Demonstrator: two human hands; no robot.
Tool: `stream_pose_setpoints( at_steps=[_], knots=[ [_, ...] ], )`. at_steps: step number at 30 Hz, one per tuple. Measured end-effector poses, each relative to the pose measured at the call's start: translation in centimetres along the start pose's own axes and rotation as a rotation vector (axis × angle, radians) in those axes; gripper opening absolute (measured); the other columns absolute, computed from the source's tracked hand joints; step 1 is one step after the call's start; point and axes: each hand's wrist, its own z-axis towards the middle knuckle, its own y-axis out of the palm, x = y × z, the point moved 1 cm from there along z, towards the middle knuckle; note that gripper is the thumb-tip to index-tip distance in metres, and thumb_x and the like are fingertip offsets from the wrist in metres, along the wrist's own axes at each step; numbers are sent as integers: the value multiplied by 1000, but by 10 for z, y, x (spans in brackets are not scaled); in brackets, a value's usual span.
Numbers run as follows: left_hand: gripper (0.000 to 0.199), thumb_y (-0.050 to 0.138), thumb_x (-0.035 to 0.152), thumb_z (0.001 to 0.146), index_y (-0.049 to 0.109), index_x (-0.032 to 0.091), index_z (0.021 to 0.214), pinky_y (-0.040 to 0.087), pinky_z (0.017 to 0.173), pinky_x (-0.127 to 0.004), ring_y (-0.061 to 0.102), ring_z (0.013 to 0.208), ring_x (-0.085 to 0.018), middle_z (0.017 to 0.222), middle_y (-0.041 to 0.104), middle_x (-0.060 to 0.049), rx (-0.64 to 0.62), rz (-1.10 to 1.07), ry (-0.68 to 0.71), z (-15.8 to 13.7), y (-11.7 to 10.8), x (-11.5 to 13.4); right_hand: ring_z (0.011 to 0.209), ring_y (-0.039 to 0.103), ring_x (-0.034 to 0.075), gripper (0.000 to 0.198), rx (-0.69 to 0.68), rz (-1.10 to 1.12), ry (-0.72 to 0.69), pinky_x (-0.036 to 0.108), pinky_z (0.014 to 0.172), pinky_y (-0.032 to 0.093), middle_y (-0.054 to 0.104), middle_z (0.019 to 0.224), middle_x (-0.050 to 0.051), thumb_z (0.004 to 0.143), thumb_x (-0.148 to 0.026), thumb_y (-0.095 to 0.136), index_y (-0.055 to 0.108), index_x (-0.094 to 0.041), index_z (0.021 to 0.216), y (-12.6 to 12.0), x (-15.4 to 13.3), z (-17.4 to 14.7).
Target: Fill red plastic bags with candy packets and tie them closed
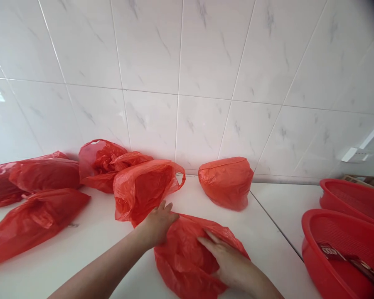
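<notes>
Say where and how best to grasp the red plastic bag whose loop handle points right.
Probably by the loop handle, from the right: it juts from this bag as an open ring, while another red plastic bag crowds the left.

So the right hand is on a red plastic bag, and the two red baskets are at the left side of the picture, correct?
Not quite: the head view shows the two red baskets at the right side of the picture, not the left. The right hand is indeed on a red plastic bag.
</notes>
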Motion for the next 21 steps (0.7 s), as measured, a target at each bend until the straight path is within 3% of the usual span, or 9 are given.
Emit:
stream_pose_setpoints(
  at_steps=[2,4,6,9,12,15,17,21],
  knots=[
    [54,70,7,62,60,24,113,42,96,-47,41,128,-35,136,49,-13,20,-10,42,-6,-1,-2,138,30,24,88,42,25,-15,36,107,33,21,155,1,63,-27,69,33,-32,143,-4,3,-2],
    [39,60,12,77,59,25,113,41,97,-42,44,125,-28,137,48,-9,123,-41,123,-17,-3,5,137,31,22,88,103,94,-7,34,108,32,30,152,1,63,-26,68,33,-30,144,-7,3,-2],
    [25,56,24,86,59,22,111,41,96,-42,50,115,-26,128,54,-11,251,-101,254,-31,-3,16,134,36,21,81,180,185,9,34,108,32,39,147,2,67,-29,66,36,-28,143,-12,2,-3],
    [39,62,47,81,59,22,111,37,100,-49,57,101,-27,109,63,-10,324,-181,428,-50,6,28,130,41,20,61,289,275,40,36,108,33,48,141,4,78,-37,57,45,-24,137,-22,-4,-8],
    [22,56,32,88,60,26,109,29,107,-51,61,96,-23,99,67,-4,374,-170,426,-61,19,26,124,48,20,46,371,351,19,35,103,39,56,132,4,82,-37,53,55,-26,127,-34,-13,-28],
    [28,45,13,91,60,30,108,23,112,-46,63,95,-18,97,69,1,392,-146,405,-62,33,16,114,57,20,38,460,419,-2,33,96,46,62,123,3,83,-38,52,61,-27,118,-54,-11,-62],
    [28,46,14,91,59,31,109,19,114,-43,64,94,-16,96,69,4,416,-154,425,-60,40,9,111,59,22,36,571,392,95,33,94,47,64,120,4,82,-41,53,63,-28,114,-74,5,-90],
    [19,51,21,89,62,31,101,12,116,-37,65,84,-13,88,70,7,566,-251,406,-57,53,1,100,64,25,37,825,141,532,31,77,50,69,111,10,79,-44,55,66,-25,110,-123,68,-138]
  ],
)
